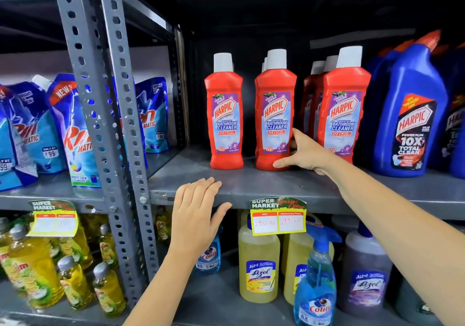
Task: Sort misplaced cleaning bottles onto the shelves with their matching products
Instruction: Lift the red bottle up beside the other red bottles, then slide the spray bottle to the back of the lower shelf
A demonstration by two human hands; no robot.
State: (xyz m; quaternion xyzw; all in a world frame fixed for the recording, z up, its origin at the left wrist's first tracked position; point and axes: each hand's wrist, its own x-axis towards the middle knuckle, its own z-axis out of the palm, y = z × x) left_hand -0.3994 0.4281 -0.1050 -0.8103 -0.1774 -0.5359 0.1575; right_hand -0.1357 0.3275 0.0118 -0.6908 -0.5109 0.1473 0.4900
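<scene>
Red Harpic bathroom cleaner bottles with white caps stand upright on the grey metal shelf [251, 186]: one at the left [226, 114], one in the middle [275, 114], and a row at the right [343, 114]. My right hand [305, 153] wraps the lower right side of the middle bottle, thumb across its front base and fingers behind it. My left hand [198, 207] lies flat on the shelf's front edge with fingers together and thumb hanging over the lip, holding nothing. Blue Harpic toilet cleaner bottles [412, 114] stand to the right of the red ones.
The shelf below holds a blue Colin spray bottle [317, 288], a small Colin bottle [208, 257], yellow Lizol [259, 270] and purple Lizol [364, 280]. Perforated metal uprights [108, 99] split off the left bay with Rin pouches [75, 129] and yellow Vim bottles [37, 275]. A price tag [278, 217] hangs from the edge.
</scene>
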